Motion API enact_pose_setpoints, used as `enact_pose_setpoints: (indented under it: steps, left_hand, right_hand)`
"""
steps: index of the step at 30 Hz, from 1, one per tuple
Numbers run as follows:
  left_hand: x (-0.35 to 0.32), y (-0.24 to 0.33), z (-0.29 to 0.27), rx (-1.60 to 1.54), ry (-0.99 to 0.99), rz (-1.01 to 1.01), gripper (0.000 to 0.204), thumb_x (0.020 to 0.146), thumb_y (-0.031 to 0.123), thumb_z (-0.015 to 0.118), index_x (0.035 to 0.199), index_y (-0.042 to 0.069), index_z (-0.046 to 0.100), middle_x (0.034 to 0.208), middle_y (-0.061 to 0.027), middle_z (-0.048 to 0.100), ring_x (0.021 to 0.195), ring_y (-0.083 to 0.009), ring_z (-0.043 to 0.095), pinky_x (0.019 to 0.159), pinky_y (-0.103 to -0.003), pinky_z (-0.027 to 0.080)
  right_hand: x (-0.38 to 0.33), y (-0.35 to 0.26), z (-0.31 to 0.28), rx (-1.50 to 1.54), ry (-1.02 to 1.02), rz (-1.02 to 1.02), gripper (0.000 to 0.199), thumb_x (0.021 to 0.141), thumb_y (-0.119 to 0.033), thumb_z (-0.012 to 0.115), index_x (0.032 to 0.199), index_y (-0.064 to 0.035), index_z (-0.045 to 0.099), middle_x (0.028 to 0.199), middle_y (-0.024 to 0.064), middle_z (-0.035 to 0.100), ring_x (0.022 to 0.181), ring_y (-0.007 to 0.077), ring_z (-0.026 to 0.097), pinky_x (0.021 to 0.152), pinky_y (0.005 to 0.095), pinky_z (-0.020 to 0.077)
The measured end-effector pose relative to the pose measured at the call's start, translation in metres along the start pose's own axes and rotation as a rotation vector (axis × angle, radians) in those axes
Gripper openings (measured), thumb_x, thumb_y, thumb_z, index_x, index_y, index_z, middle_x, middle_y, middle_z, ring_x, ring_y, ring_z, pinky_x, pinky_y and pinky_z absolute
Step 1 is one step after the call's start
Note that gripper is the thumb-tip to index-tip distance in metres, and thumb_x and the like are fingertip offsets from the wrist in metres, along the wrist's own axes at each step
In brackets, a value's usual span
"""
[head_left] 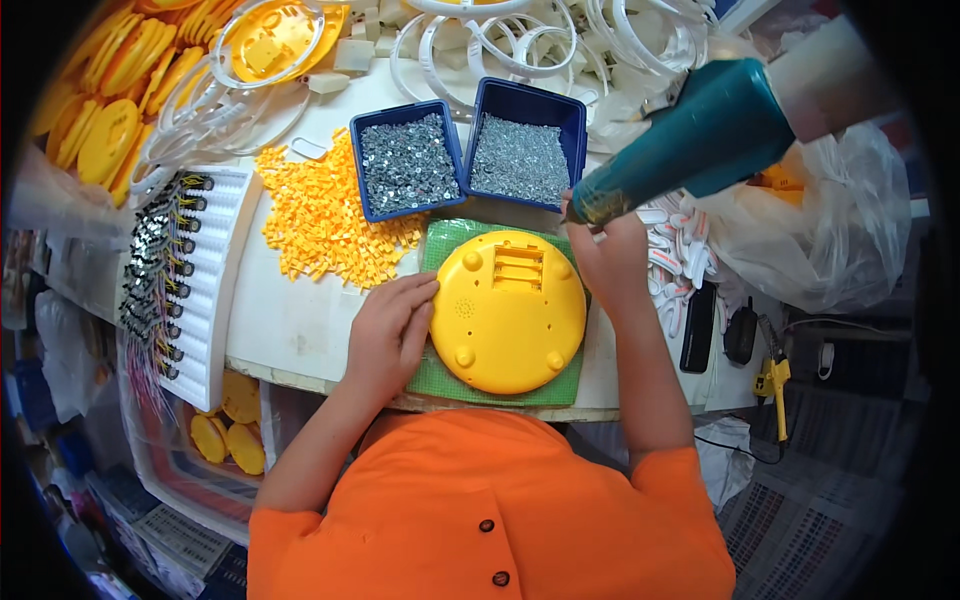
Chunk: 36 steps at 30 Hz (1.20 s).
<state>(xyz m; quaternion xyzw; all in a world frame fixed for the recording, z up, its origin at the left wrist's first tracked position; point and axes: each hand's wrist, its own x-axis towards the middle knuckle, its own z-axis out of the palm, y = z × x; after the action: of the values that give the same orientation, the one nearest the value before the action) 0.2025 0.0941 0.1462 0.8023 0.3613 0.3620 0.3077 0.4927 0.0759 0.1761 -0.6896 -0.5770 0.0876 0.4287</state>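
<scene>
Lying on a green textured mat, the round yellow plastic housing touches the left hand's loosely extended fingers at its left rim; the right hand, upper right, meets a tapered teal power tool's tip, its grasp unclear.

Round yellow plastic housing: smooth, softly glossy. Long teal tool body: smooth, slightly shiny, scuffed toward its tip. Rectangular green mat: rough, grid-textured. Two rectangular dark-blue plastic bins: smooth walls. Tiny silver-grey pieces inside them: metallic, glittering. Small bright-yellow pieces: plastic. Large translucent bag: thin, crinkled, glossy plastic film. Buttoned orange shirt: matt cloth.
</scene>
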Motion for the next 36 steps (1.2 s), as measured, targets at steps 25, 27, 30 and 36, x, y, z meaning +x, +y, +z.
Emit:
enact_pose_setpoints:
  steps: [25, 27, 30, 36]
  left_hand:
    - [0.191, -0.022, 0.045, 0.26, -0.207, 0.388, 0.01, 0.087, 0.018, 0.075, 0.092, 0.01, 0.07, 0.103, -0.005, 0.069, 0.109, -0.028, 0.061, 0.094, -0.044, 0.045]
    - [0.189, -0.014, 0.044, 0.234, -0.201, 0.292, 0.011, 0.089, 0.018, 0.074, 0.092, 0.008, 0.069, 0.094, -0.0084, 0.069, 0.099, -0.0308, 0.064, 0.088, -0.042, 0.047]
    - [0.177, -0.004, 0.031, 0.132, -0.232, 0.156, 0.012, 0.09, 0.016, 0.072, 0.094, 0.005, 0.069, 0.091, -0.0117, 0.069, 0.092, -0.0344, 0.064, 0.081, -0.044, 0.05]
    - [0.111, -0.003, 0.009, -0.156, -0.048, 0.051, 0.011, 0.091, 0.008, 0.073, 0.101, 0.002, 0.07, 0.094, -0.0121, 0.072, 0.088, -0.0285, 0.069, 0.081, -0.036, 0.054]
  right_hand:
    - [0.052, 0.009, 0.007, -0.081, -0.003, -0.334, 0.016, 0.089, -0.001, 0.071, 0.105, -0.0017, 0.074, 0.097, 0.0133, 0.073, 0.089, 0.0264, 0.071, 0.081, 0.0331, 0.0542]
    - [0.037, 0.01, -0.005, -0.073, -0.06, -0.12, 0.016, 0.09, 0.0, 0.07, 0.105, -0.0006, 0.073, 0.098, 0.0127, 0.074, 0.09, 0.0232, 0.07, 0.081, 0.0326, 0.0539]
    - [0.01, 0.0, -0.027, -0.086, -0.103, 0.075, 0.013, 0.093, 0.001, 0.068, 0.105, 0.0023, 0.073, 0.098, 0.0092, 0.075, 0.09, 0.0133, 0.069, 0.082, 0.0288, 0.0534]
    - [-0.079, -0.022, -0.064, 0.245, -0.104, 0.42, 0.008, 0.093, -0.002, 0.072, 0.101, 0.0014, 0.072, 0.093, 0.004, 0.073, 0.085, 0.0081, 0.066, 0.079, 0.0237, 0.0526]
